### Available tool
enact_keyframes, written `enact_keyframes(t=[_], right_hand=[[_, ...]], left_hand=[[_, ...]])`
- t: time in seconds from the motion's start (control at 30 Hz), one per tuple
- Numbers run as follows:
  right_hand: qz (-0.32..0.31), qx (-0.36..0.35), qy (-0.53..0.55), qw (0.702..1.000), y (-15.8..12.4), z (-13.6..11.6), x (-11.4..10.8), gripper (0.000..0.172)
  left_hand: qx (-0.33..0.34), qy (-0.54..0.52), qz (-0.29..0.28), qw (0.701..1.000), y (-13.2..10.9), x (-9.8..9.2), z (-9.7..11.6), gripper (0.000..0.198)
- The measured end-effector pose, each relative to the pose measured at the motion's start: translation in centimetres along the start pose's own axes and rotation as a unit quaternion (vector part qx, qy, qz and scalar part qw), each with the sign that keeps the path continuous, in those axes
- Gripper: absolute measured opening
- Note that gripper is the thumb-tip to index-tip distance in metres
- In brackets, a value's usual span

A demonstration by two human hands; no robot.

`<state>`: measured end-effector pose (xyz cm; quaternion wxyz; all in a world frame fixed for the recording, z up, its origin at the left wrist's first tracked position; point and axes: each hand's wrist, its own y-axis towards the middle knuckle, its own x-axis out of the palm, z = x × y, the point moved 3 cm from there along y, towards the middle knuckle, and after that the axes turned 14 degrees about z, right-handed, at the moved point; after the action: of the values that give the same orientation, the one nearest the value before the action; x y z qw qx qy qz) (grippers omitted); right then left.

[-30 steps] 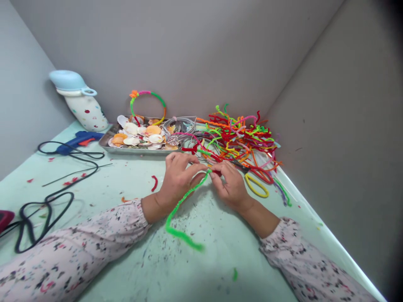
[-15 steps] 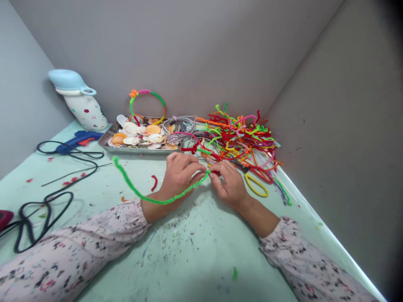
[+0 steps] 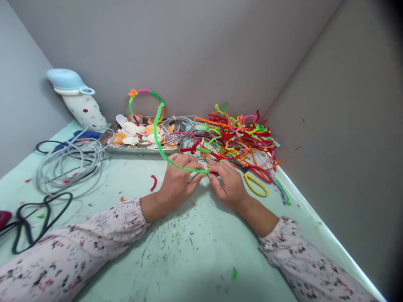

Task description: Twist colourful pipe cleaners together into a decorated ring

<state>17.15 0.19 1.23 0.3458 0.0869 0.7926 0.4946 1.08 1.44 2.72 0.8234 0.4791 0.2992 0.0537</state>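
Observation:
My left hand (image 3: 179, 180) is closed in a pinch on a bright green pipe cleaner (image 3: 160, 144), near its end. The long free part curves up and away, its tip in front of the shell tray. Beside it, my right hand (image 3: 229, 182) pinches where the green end meets a bit of red pipe cleaner (image 3: 214, 173). The fingertips of both hands almost touch, and what lies under the right fingers is mostly hidden. Scissors (image 3: 256, 184) with yellow and red handles lie just right of my right hand.
A metal tray (image 3: 141, 150) of seashells bears a colourful pipe-cleaner hoop (image 3: 153, 93). Behind my right hand lies a heap of pipe cleaners (image 3: 242, 134). At left are a grey wire coil (image 3: 72, 163), a partly covered blue tool (image 3: 85, 135), a black cord (image 3: 28, 230) and a bottle (image 3: 85, 111).
The green pipe cleaner's free part has swung from low across my left wrist to upright. A grey wire coil now lies over the blue tool at left. My hands have hardly moved.

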Motion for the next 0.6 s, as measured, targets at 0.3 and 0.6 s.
enact_keyframes(t=[0.3, 0.6], right_hand=[[-0.012, -0.002, 0.002, 1.000, -0.01, -0.01, 0.04, 0.010], [-0.015, -0.007, 0.002, 1.000, -0.01, -0.06, 0.10, 0.009]], left_hand=[[-0.083, -0.040, -0.012, 0.996, -0.25, 0.29, -0.39, 0.010], [-0.118, -0.029, -0.047, 0.991, -0.06, 0.38, -0.49, 0.014]])
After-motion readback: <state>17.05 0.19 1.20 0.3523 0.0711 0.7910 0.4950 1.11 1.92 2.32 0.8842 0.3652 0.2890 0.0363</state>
